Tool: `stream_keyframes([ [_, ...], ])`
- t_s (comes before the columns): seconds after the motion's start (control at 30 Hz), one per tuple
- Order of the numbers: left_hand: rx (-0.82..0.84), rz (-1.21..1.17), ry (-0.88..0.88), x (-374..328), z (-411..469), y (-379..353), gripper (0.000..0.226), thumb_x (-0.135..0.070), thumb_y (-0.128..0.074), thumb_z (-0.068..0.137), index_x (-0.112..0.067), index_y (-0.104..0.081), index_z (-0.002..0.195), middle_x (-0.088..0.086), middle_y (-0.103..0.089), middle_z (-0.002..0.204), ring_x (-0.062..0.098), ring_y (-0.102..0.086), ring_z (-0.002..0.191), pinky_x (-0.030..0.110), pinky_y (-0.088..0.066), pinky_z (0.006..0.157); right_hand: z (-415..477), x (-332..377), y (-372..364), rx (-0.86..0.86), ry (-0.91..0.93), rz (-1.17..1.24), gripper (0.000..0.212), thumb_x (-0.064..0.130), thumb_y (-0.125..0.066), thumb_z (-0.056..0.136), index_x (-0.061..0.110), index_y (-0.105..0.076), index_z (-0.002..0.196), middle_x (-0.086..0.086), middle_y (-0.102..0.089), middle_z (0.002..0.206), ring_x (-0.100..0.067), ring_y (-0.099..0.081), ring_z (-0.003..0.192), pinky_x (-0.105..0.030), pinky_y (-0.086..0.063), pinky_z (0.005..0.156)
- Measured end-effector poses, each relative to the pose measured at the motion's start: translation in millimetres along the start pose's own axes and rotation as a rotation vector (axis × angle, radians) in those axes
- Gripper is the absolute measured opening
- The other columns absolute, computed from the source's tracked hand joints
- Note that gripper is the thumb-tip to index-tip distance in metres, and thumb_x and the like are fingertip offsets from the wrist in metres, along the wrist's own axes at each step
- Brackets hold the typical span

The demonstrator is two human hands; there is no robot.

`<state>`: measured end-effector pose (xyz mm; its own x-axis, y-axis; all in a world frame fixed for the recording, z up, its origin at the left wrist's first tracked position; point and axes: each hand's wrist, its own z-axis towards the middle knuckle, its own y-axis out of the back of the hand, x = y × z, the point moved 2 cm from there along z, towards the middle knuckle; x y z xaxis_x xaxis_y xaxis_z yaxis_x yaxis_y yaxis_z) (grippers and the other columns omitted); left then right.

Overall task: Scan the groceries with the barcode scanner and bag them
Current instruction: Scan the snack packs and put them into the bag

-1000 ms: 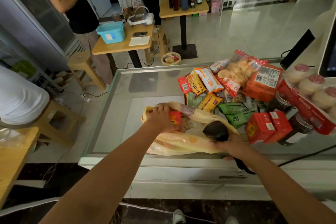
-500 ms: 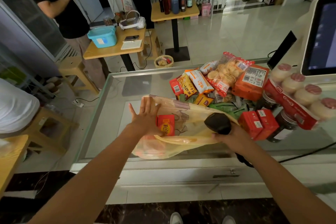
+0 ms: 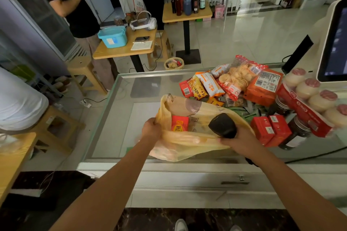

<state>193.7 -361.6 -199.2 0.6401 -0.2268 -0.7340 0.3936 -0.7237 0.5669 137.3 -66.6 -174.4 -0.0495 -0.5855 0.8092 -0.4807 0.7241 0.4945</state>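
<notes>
The left hand (image 3: 151, 130) curls round the left rim of the yellow plastic bag (image 3: 187, 146), which lies on the glass bench (image 3: 120, 110) just in front of the heap of snack packets (image 3: 232, 80). The right hand (image 3: 240, 141) grips the barcode scanner (image 3: 222, 125) over the bag's mouth and seems also to pinch the near rim, though the film hides the fingertips. A red packet (image 3: 179, 123) sits inside the bag.

To do this step well, the left hand should lift and draw its rim outward so the mouth gapes. The right hand should keep the scanner's window clear of the plastic for the next item, perhaps the two red boxes (image 3: 270, 129) nearby.

Half a second ago the left hand was spread flat above the bag. Now it is closed on the rim, and the packet rests deeper in the bag.
</notes>
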Motion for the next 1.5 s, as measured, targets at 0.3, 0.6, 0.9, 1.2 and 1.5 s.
stream_keyframes([
  [0.3,-0.007,0.215,0.007,23,-16,53,0.040,-0.024,-0.052,0.067,-0.011,-0.057,0.104,0.014,-0.059,0.111,0.037,-0.056,0.105,0.042,-0.047,0.088,2,-4,0,0.013,0.011,0.051,0.060,0.022,-0.082,0.075,0.028,-0.058,0.129,0.004,-0.064,0.115,-0.018,-0.057,0.110,-0.033,-0.044,0.091],
  [0.6,0.329,0.953,-0.880,-9,-7,-14,0.047,-0.046,-0.044,0.098,-0.040,-0.043,0.145,-0.005,-0.026,0.162,0.027,-0.007,0.153,0.059,0.001,0.120,4,-7,-9,0.016,0.021,-0.004,0.063,0.025,-0.084,0.073,0.028,-0.057,0.131,0.007,-0.062,0.110,-0.015,-0.053,0.109,-0.029,-0.039,0.091],
  [0.9,0.127,1.141,-0.441,-23,-1,-46,0.098,-0.084,-0.034,0.081,-0.028,-0.004,0.156,0.013,-0.001,0.164,0.044,0.002,0.150,0.069,-0.005,0.113,3,-15,-11,0.039,0.010,-0.049,0.064,0.031,-0.082,0.075,0.028,-0.056,0.133,0.004,-0.062,0.117,-0.018,-0.054,0.112,-0.031,-0.041,0.091],
  [1.2,-0.048,1.144,-0.693,-85,-31,-53,0.038,-0.044,-0.034,0.100,-0.025,-0.056,0.126,0.007,-0.062,0.117,0.029,-0.059,0.108,0.050,-0.042,0.099,-21,-9,2,-0.062,0.023,0.119,0.051,0.036,-0.079,0.078,0.027,-0.058,0.124,0.005,-0.067,0.106,-0.014,-0.060,0.102,-0.030,-0.049,0.084],
  [1.5,0.276,0.664,-1.304,-137,-72,-122,0.025,-0.031,-0.063,0.087,-0.022,-0.071,0.109,0.002,-0.070,0.105,0.027,-0.064,0.098,0.035,-0.047,0.077,-56,-12,41,-0.449,0.044,0.439,0.036,0.039,-0.079,0.076,0.021,-0.063,0.103,0.007,-0.064,0.075,-0.015,-0.062,0.071,-0.036,-0.053,0.068],
])
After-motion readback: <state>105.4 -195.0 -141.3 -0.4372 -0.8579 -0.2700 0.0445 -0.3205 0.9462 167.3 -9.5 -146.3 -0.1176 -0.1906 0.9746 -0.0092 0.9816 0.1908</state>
